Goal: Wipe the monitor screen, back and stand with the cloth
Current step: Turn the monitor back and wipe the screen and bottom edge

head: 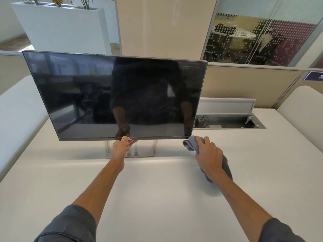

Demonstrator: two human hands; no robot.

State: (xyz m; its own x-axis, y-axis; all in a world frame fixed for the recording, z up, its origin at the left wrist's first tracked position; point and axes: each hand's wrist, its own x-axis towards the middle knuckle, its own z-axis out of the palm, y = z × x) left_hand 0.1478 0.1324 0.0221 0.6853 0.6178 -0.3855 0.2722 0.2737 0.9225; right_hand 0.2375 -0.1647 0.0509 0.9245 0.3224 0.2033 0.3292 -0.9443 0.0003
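Both arms reach forward over a plain white matte desk (157, 198) that fills the lower view. Beyond the right hand, an open grey cable trough (229, 122) is sunk into the desk, its white lid tipped up behind it and a black plug inside. Beige partition panels (244, 84) close off the far edge. Further back stand a tall cream column (164, 25), a white rectangular planter with green plants (61, 27) beyond the left hand, and a glass-walled meeting room with a dotted film (258, 37) beyond the right. A purple sign (314, 75) sits on the partition at far right; its white writing is cut off and unreadable. A small logo on the monitor's lower bezel is hidden by the thumb.

The wide flat black monitor with a thin dark bezel (87, 95) stands just ahead of both hands on a silver rectangular open-frame stand (148, 149), its screen off, glossy, reflecting the person.

The left hand (122, 147) pinches the bottom edge near its middle, thumb on the front. The right hand (209, 156) is closed around a bunched grey cloth (191, 144), which touches the monitor's lower right corner.
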